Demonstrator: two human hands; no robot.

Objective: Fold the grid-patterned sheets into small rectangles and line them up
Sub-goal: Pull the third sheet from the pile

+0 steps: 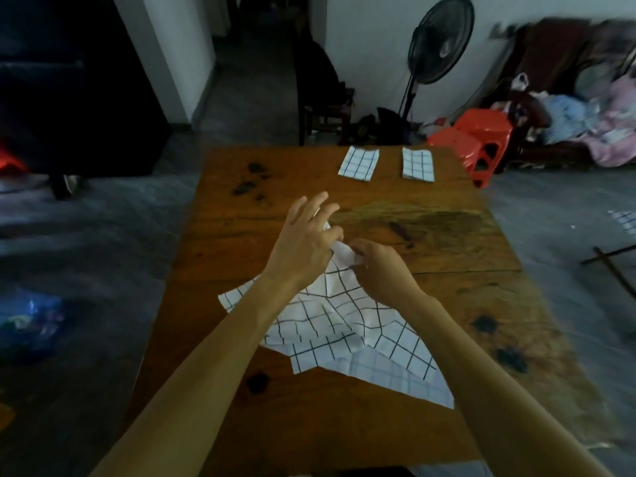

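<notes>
Both hands meet over the middle of a worn wooden table point(430, 235) with dark stains, in a dim room with a grey floor. The left hand point(306, 235) pinches the raised corner of the unfolded grid sheet point(344, 325) with thumb and forefinger, its other fingers spread; the right hand point(378, 266), curled, pinches the same white corner just beside it. The crumpled sheet trails from the grip toward the person. Beyond the grip, at the table's far edge, lie two folded rectangles point(359, 163) point(417, 164) side by side. Farther off stand a fan point(440, 39) and red stools point(481, 139).
</notes>
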